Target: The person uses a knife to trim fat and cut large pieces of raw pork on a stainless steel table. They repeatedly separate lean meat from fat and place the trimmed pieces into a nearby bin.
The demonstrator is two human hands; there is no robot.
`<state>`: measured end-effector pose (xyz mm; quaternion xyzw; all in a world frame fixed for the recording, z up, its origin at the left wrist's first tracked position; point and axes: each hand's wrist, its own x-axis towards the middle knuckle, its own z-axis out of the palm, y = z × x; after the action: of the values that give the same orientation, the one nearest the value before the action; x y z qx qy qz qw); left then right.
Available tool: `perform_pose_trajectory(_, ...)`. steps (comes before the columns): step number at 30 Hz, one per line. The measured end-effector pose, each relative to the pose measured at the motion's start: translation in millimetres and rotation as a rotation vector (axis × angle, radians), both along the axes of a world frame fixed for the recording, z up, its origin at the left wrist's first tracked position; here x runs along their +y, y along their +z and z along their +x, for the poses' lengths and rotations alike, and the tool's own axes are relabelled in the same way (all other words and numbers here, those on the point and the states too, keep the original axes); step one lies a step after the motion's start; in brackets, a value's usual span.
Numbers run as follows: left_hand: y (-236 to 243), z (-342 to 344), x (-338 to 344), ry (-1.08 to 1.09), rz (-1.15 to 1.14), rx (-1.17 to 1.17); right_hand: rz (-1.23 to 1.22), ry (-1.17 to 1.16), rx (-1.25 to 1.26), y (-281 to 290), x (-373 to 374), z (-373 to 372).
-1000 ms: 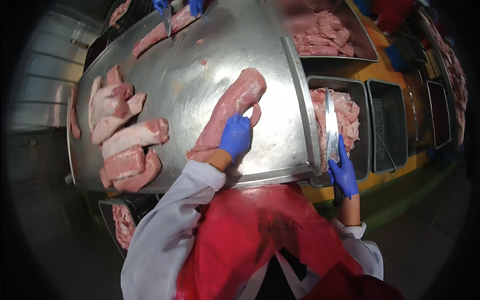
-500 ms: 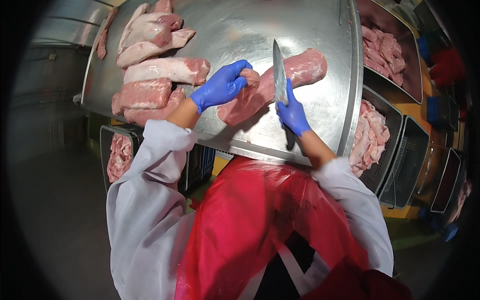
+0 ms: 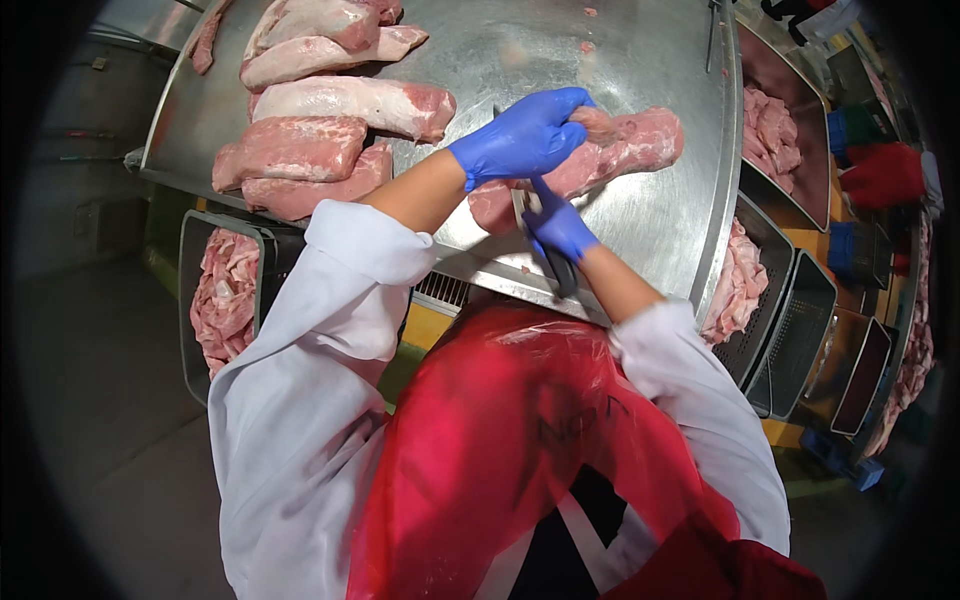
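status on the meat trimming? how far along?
Done: trimmings fill the bin under the table's left edge, and more fill the tray on the right. In hand: left hand presses one cut on the steel table, right hand works a knife at its near end. Left: five whole cuts stacked at left.

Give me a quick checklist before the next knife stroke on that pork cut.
1. Left hand pins the pork cut: ok.
2. Right hand grips the knife: ok.
3. Blade edge clear of the left fingers: cannot tell, the hands hide it.
4. Cut lies fully on the steel table: ok.
5. Stacked cuts apart from the work: ok.
6. Both hands gloved: ok.
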<state>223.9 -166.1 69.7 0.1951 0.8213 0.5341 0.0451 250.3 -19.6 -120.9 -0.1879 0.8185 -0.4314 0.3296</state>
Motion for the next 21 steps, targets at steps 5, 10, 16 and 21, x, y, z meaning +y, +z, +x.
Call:
perform_pose_trajectory(5,25,-3,-18,0.132,0.011,0.076,0.084,0.127,0.276,14,18,65)
perform_pose_trajectory(10,80,27,-36,0.222,0.168,0.045,0.0,0.088,-0.144,91,-6,64)
perform_pose_trajectory(16,129,103,-121,0.454,0.297,0.116,0.042,0.28,0.051,88,-34,50)
perform_pose_trajectory(21,183,231,-192,1.074,0.379,0.387,0.091,0.608,-0.361,146,30,62)
